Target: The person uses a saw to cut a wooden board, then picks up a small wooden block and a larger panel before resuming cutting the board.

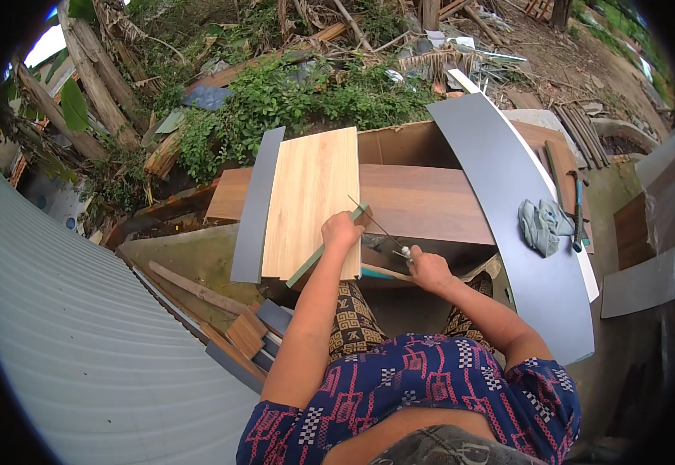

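My left hand [341,230] is closed over the upper end of a narrow green-edged strip of board [304,267]. The strip lies slantwise across a light wood-grain panel [312,194]. In my right hand [430,271] is the pale handle of a thin-bladed hand tool [384,230]; its exact kind is hard to make out. Its long, thin blade points up and left, with the far part passing by the strip's end near my left fingers. Under the light panel, a brown wood-grain plank [423,200] runs crosswise.
A long grey panel [485,170] slants down on the right, bearing crumpled grey gloves [543,225]. Beside them lies a blue-handled hammer [578,209]. A narrow grey board [258,201] borders the light panel. Offcuts [246,332] lie lower left, near a corrugated metal sheet [82,310].
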### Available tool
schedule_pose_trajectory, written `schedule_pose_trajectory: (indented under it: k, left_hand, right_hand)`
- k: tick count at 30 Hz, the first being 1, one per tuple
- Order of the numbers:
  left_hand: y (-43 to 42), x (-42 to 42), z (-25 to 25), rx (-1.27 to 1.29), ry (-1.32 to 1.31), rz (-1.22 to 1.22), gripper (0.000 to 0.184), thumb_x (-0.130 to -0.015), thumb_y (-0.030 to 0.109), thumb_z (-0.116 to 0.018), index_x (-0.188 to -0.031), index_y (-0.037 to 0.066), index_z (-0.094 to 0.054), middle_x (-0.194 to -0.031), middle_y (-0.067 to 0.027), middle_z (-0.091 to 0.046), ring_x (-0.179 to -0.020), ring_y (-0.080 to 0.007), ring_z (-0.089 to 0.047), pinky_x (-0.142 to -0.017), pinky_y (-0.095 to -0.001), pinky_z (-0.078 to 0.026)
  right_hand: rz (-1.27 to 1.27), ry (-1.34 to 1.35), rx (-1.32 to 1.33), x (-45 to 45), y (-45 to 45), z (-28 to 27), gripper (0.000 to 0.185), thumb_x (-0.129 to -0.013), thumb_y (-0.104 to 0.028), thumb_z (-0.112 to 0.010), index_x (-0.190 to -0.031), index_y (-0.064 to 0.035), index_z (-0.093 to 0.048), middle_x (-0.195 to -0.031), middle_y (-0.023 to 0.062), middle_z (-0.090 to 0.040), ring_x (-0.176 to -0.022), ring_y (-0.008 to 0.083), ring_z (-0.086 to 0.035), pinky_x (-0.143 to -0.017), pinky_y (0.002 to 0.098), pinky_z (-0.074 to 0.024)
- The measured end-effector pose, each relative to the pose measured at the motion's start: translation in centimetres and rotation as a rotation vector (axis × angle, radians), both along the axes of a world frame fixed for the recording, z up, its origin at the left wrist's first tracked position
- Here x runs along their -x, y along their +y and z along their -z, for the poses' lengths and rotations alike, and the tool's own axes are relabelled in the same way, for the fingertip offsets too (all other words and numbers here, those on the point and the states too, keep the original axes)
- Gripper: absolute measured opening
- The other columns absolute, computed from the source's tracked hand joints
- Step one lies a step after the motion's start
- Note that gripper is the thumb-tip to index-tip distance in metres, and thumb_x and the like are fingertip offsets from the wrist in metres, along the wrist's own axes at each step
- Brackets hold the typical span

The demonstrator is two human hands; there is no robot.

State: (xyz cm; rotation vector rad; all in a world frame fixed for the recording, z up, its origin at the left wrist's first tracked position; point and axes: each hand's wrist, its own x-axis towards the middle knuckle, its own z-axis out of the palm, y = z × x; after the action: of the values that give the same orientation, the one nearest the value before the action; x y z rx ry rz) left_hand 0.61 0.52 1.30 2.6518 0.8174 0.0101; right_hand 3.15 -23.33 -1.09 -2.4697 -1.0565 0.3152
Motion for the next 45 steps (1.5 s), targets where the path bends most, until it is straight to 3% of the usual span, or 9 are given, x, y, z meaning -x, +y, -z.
schedule_pose_trajectory:
  k: [9,23,37,45]
  left_hand:
    - [-0.3,0.0,0.2,-0.02,-0.008,-0.011,0.033,-0.068,0.03,-0.072,-0.089,0.006,-0.066,-0.09,-0.0158,-0.066,-0.091,-0.03,-0.063,-0.081,-0.0394,-0.049]
    - [-0.1,0.1,0.0,-0.029,-0.004,0.014,0.03,-0.067,0.027,-0.07,-0.086,0.005,-0.066,-0.088,-0.0162,-0.066,-0.089,-0.0307,-0.063,-0.08,-0.04,-0.049]
    - [-0.1,-0.1,-0.1,-0.015,0.025,-0.003,0.037,-0.067,0.032,-0.073,-0.092,0.006,-0.066,-0.092,-0.0162,-0.066,-0.092,-0.0302,-0.063,-0.082,-0.039,-0.049]
    - [0.7,-0.4,-0.8,0.05,0.088,-0.015,0.042,-0.067,0.034,-0.073,-0.095,0.005,-0.066,-0.097,-0.0165,-0.066,-0.095,-0.0296,-0.062,-0.084,-0.0382,-0.048]
  right_hand:
    - [0.002,0.021,-0.071,-3.5,9.5,-0.8,0.023,-0.082,-0.015,-0.05,-0.098,0.0008,-0.05,-0.081,0.0244,-0.063,-0.08,0.0419,-0.061,-0.071,0.0513,-0.0469]
    - [0.001,0.0,0.01,0.9,-1.2,0.2,0.021,-0.084,-0.017,-0.051,-0.094,-0.0006,-0.043,-0.069,0.0226,-0.062,-0.068,0.041,-0.062,-0.062,0.0507,-0.049]
    - [0.019,-0.007,-0.083,-2.8,8.1,0.3,0.023,-0.082,-0.017,-0.051,-0.096,0.0008,-0.049,-0.078,0.0249,-0.062,-0.077,0.0423,-0.061,-0.07,0.0521,-0.0474]
    - [0.027,-0.006,0.001,0.4,-1.4,0.6,0.019,-0.082,-0.015,-0.051,-0.092,-0.0003,-0.044,-0.069,0.023,-0.061,-0.069,0.0405,-0.062,-0.062,0.0509,-0.0484]
